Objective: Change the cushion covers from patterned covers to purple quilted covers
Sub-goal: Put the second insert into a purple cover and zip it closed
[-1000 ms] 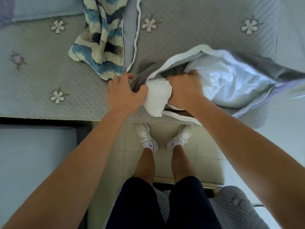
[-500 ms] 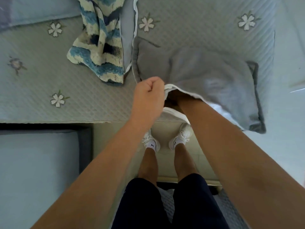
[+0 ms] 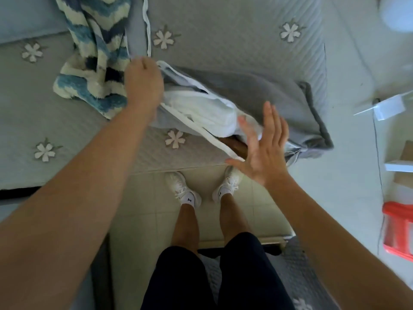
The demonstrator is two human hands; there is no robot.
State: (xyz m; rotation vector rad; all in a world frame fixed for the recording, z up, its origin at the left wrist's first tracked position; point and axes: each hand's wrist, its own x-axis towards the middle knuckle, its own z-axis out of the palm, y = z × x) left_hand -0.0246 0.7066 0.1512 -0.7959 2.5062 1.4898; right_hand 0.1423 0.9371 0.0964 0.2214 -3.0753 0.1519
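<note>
The purple quilted cover [image 3: 268, 95], a soft grey-lilac fabric with a stitched flange border, lies on the quilted spread [image 3: 223, 36] near its front edge. Its mouth is trimmed with a flat white band [image 3: 201, 130] and gapes toward the person. The plump, crumpled white cushion insert [image 3: 201, 110] sits mostly inside and bulges out of that mouth. The left hand [image 3: 143, 83] has its fingers curled tight around the upper corner of the white-banded opening. The right hand [image 3: 266, 148] hovers just in front of the opening's lower end, palm toward the insert, with its fingers [image 3: 271, 117] straight, spread wide and holding nothing. The patterned cover [image 3: 96, 52], a shaggy blue-and-cream chevron fabric, lies rumpled just beside the left hand. The spread is diamond-stitched with raised white flowers [image 3: 175, 138].
</note>
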